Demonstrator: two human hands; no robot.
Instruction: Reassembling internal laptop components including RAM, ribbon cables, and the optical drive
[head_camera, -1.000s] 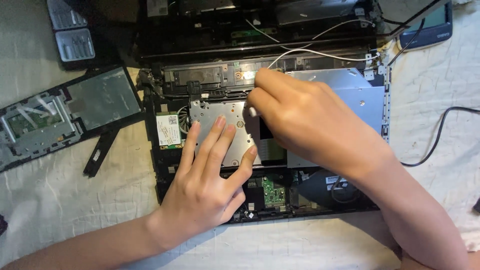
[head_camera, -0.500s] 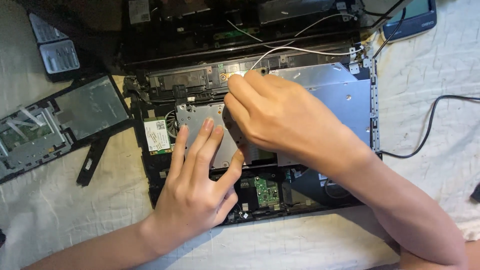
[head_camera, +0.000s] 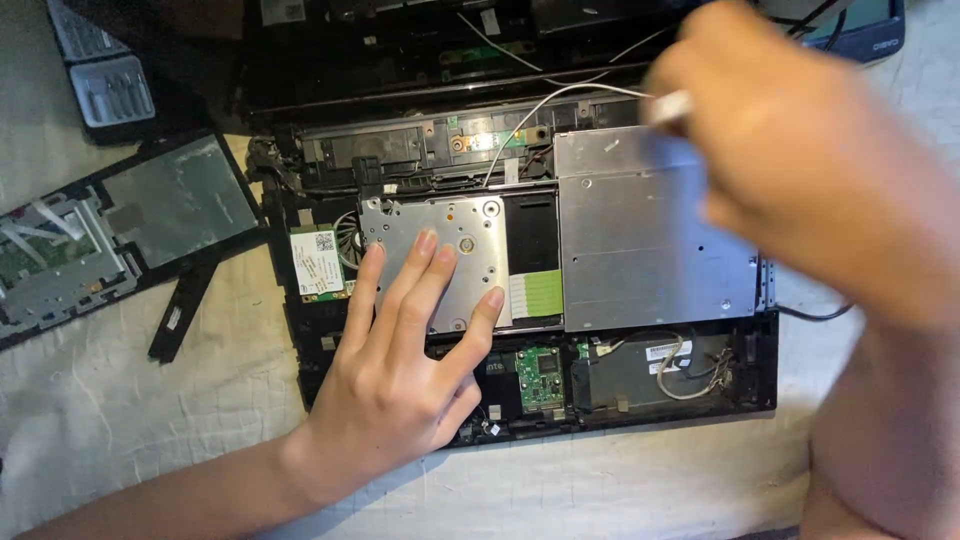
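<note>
Off to the far left of the hands, a removed black cover panel (head_camera: 120, 240) lies flat on the pale, wrinkled cloth (head_camera: 120, 420), with a thin black strip (head_camera: 180, 310) beside it. Nearer in, just left of the left hand's fingertips, sits a small white wireless card (head_camera: 320, 265) with green edges.

The left hand (head_camera: 400, 370) lies palm down on the opened laptop base (head_camera: 760, 385), fingers spread and flat, pinching nothing. Its fingertips press on the silver metal drive bracket (head_camera: 440, 235), a dull stamped plate dotted with small holes and screws. The bracket sits directly under those fingers, reaching up and right from them. Just right of the thumb tip is a pale green ribbon cable (head_camera: 535, 292), flat and smooth.

Further right, a large brushed grey metal optical drive (head_camera: 650, 240) fills the space between the two hands. Below it sit a small green circuit board (head_camera: 540, 378) and loose white wires (head_camera: 680, 365).

The right hand (head_camera: 800, 150) is raised above the drive's upper right corner, heavily blurred. It seems closed around a small pale tool tip (head_camera: 668, 105), though I cannot tell the grip for sure. A thin white cable (head_camera: 560, 95) curves off to the left of that tip.
</note>
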